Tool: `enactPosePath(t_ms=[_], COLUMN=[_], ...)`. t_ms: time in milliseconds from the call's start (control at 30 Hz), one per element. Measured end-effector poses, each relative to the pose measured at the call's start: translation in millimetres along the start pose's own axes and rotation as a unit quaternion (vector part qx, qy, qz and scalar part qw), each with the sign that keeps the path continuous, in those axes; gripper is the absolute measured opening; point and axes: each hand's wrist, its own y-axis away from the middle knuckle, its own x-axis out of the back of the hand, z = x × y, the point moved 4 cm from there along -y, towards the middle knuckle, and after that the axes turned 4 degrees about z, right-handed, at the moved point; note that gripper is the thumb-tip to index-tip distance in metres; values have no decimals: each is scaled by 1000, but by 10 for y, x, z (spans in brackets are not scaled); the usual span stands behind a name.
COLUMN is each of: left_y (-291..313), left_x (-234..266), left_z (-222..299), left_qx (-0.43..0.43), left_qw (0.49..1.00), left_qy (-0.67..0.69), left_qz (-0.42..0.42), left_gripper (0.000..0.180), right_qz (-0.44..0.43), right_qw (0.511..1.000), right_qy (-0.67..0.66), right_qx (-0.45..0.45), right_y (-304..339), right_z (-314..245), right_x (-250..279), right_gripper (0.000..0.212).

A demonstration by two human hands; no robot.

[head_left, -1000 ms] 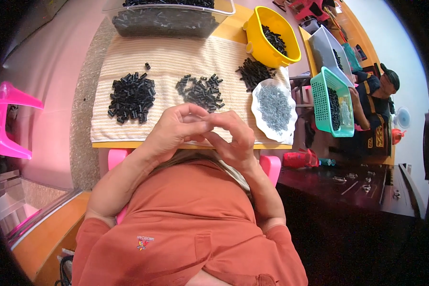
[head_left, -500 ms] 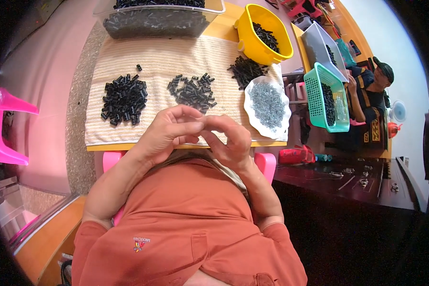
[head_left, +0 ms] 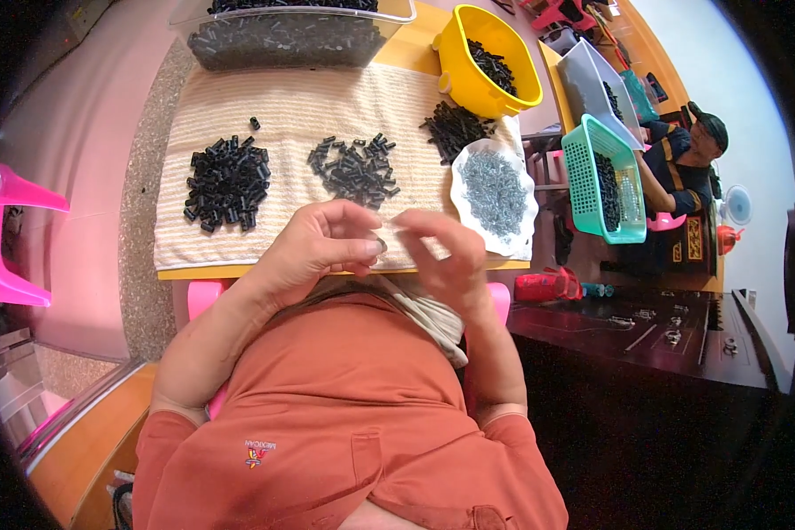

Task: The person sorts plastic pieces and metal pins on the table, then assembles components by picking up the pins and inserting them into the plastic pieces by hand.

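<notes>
Over the near edge of the towel, my left hand (head_left: pixel 322 243) pinches a small dark piece (head_left: pixel 381 246) between thumb and fingers; its exact kind is too small to tell. My right hand (head_left: pixel 450 256) is just to the right, apart from the left, thumb and forefinger spread and slightly blurred, with nothing visible in them. Beyond my hands lies a loose pile of short dark tubes (head_left: pixel 358 172). A denser pile of short black tubes (head_left: pixel 228 185) sits to the left. Close to my right hand, a white scalloped dish (head_left: pixel 528 208) holds many tiny silvery pieces.
A striped towel (head_left: pixel 300 106) covers the table. At its back stand a clear bin (head_left: pixel 283 44) and a yellow tub (head_left: pixel 450 53) of black pieces, with thin black pieces (head_left: pixel 458 131) near the tub. Right: a green basket (head_left: pixel 583 190) and a person (head_left: pixel 680 168). A pink stool (head_left: pixel 13 234) stands left.
My hands were together at the fingertips; my right hand has now drawn away to the right and its fingers have parted. The dark piece shows in my left fingers.
</notes>
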Motion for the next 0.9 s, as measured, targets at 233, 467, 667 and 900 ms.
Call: enactPosePath(t_ms=[233,467,667,900], left_y=[-3,-17,-11,-18], left_x=[-30,-10,-5,8], left_z=[-7,-31,-24,-37], left_qx=[-21,-43,-41,-42], left_qw=[1000,998,999,998], left_qy=[-17,-39,-32,-43], left_qz=[3,5,15,23], left_gripper=[23,21,20,19], right_qz=[-30,-116,-167,-204], right_qw=[957,926,916,907], right_qy=[279,356,361,363], right_qx=[-69,-50,-59,-59], right_y=[-73,-188,-224,-235], right_z=[703,804,799,767], right_x=[617,631,610,601], right_gripper=[20,18,16,13])
